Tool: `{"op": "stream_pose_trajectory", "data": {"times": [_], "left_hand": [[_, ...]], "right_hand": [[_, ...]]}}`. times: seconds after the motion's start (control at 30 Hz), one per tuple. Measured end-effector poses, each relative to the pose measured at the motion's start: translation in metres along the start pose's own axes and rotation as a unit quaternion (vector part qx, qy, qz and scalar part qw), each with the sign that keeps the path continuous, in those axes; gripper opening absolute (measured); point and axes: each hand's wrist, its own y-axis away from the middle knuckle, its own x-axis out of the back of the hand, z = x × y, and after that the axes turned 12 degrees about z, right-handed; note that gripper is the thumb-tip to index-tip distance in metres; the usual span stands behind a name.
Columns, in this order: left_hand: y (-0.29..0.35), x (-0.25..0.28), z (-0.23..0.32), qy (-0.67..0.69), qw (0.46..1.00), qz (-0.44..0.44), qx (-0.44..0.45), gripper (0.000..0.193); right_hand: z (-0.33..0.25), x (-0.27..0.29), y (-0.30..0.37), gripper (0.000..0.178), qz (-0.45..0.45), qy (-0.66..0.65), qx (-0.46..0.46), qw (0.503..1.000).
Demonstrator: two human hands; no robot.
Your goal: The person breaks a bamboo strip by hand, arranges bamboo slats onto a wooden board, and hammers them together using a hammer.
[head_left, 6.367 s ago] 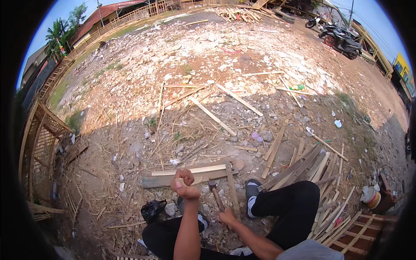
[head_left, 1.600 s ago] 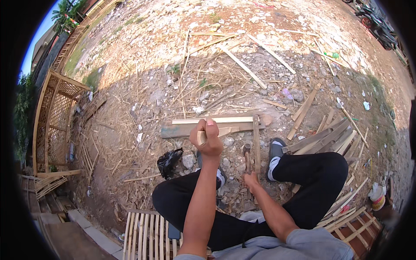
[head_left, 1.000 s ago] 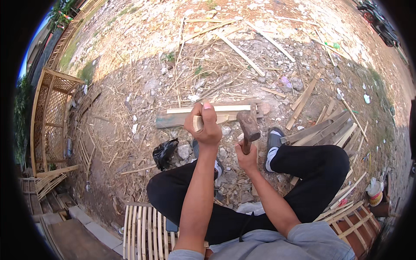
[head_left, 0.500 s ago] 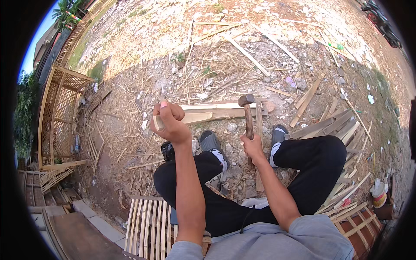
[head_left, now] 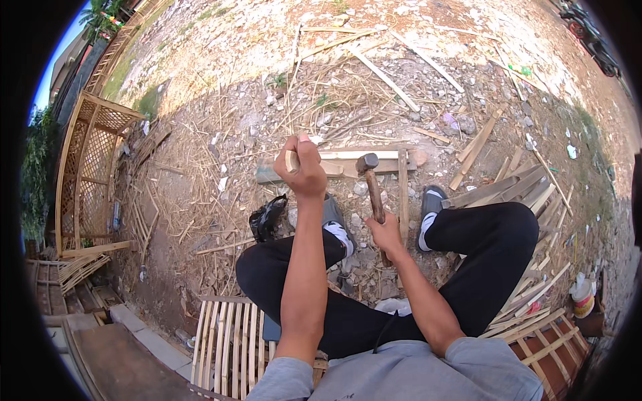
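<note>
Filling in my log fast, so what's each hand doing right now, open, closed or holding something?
Left hand: closed, holding a piece of wood.
Right hand: closed, holding a hammer.

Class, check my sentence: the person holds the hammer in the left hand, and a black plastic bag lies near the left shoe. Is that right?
Not the left hand: the head view shows the hammer in the right hand. The black plastic bag does lie near the left shoe.
</note>
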Motion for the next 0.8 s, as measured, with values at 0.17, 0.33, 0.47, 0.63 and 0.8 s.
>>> {"op": "stream_pose_trajectory", "data": {"times": [0.17,0.33,0.47,0.63,0.8], "left_hand": [[-0.007,-0.009,-0.010,0.007,0.999,-0.012,-0.036,0.036],[0.000,-0.020,-0.006,-0.018,0.999,-0.007,-0.033,0.037],[-0.002,-0.022,-0.010,-0.022,0.999,0.010,-0.042,0.037],[-0.001,-0.022,-0.007,-0.022,0.999,0.013,-0.040,0.039],[-0.005,-0.022,-0.013,-0.036,0.997,0.006,-0.063,0.040]], "right_hand": [[-0.003,-0.002,-0.003,0.025,-0.007,-0.033,0.019,0.999],[-0.014,0.001,0.002,0.025,-0.006,0.008,0.013,1.000],[-0.027,-0.001,0.005,0.025,-0.011,0.005,0.033,0.999],[-0.070,0.002,0.007,0.021,-0.022,-0.104,0.096,0.990],[-0.018,-0.014,-0.020,0.026,-0.005,-0.017,0.082,0.996]]}}
